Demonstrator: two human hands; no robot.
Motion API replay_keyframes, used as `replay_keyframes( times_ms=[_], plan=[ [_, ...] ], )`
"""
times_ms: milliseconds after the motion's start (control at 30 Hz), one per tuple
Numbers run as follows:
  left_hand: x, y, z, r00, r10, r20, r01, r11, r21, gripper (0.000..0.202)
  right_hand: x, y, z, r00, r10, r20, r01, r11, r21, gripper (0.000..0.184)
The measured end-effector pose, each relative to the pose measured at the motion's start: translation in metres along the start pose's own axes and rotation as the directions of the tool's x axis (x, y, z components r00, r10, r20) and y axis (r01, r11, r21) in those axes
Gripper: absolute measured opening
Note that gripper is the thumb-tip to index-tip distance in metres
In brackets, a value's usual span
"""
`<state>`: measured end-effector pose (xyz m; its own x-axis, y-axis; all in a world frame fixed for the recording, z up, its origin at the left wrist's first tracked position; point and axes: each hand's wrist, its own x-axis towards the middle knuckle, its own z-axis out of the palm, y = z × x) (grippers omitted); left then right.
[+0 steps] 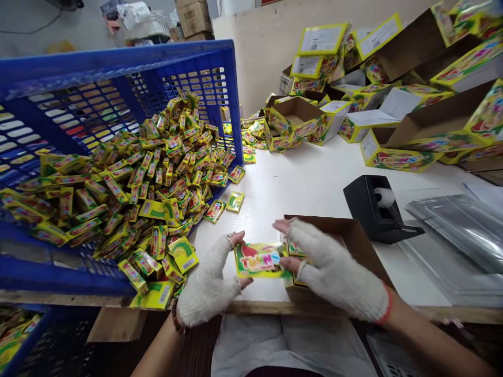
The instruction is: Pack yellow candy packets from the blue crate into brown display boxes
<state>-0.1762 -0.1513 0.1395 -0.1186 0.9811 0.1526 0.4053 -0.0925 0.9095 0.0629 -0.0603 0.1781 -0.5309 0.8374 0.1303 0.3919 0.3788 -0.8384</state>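
Observation:
Both my hands wear white fingerless knit gloves. My left hand (208, 285) and my right hand (334, 267) together grip a stack of small yellow-green candy packs (261, 259) near the table's front edge. The fingers of both hands are closed on the stack's ends. Under my right hand lies an open brown cardboard display box (353, 235) with several packs inside. To my left, a tipped blue plastic crate (118, 68) spills a big heap of the same packs (137, 183) onto the white table (306, 178).
A black tape dispenser (377, 209) stands right of the box. Clear plastic sheets (459, 230) lie at the far right. Many yellow display boxes (393, 125), open and shut, pile up at the back right. Another blue crate (23, 335) with packs sits below left.

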Motion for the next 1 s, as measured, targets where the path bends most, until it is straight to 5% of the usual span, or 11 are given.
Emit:
replay_keyframes(
  times_ms=[100, 167, 267, 333, 467, 567, 667, 800, 1000],
  plan=[
    [-0.018, 0.025, 0.011, 0.988, -0.123, -0.091, 0.076, 0.91, -0.407, 0.083, -0.005, -0.015, 0.041, 0.978, 0.104, 0.181, -0.14, 0.97, 0.2, 0.041],
    [-0.024, 0.031, 0.03, 0.955, -0.234, -0.183, 0.093, 0.821, -0.564, 0.088, -0.012, -0.014, 0.07, 0.989, 0.126, 0.082, -0.144, 0.95, 0.277, 0.037],
    [-0.031, 0.03, 0.06, 0.905, -0.348, -0.245, 0.178, 0.833, -0.523, 0.093, -0.03, -0.007, 0.103, 0.991, 0.024, -0.132, 0.007, 0.975, 0.224, 0.033],
    [-0.036, 0.027, 0.069, 0.884, -0.384, -0.266, 0.251, 0.871, -0.423, 0.09, -0.043, -0.004, 0.111, 0.995, -0.078, -0.057, 0.086, 0.984, 0.157, 0.033],
    [-0.039, 0.017, 0.065, 0.909, -0.347, -0.233, 0.297, 0.928, -0.225, 0.066, -0.057, -0.002, 0.083, 0.98, -0.115, 0.165, 0.113, 0.993, 0.024, 0.022],
    [-0.038, 0.009, 0.061, 0.929, -0.287, -0.235, 0.28, 0.958, -0.063, 0.055, -0.051, -0.001, 0.05, 0.984, -0.173, 0.037, 0.177, 0.977, -0.121, 0.019],
    [-0.039, 0.008, 0.063, 0.959, -0.197, -0.206, 0.215, 0.975, 0.065, 0.049, -0.038, 0.0, 0.03, 0.888, -0.457, -0.045, 0.441, 0.877, -0.191, 0.017],
    [-0.039, 0.015, 0.061, 0.997, -0.056, -0.048, 0.061, 0.991, 0.115, 0.039, -0.023, -0.007, 0.018, 0.73, -0.672, 0.122, 0.683, 0.715, -0.147, 0.027],
    [-0.036, 0.016, 0.05, 0.993, -0.038, 0.111, 0.023, 0.991, 0.128, 0.043, -0.019, -0.015, 0.009, 0.719, -0.661, 0.214, 0.69, 0.716, -0.108, 0.017]
  ],
)
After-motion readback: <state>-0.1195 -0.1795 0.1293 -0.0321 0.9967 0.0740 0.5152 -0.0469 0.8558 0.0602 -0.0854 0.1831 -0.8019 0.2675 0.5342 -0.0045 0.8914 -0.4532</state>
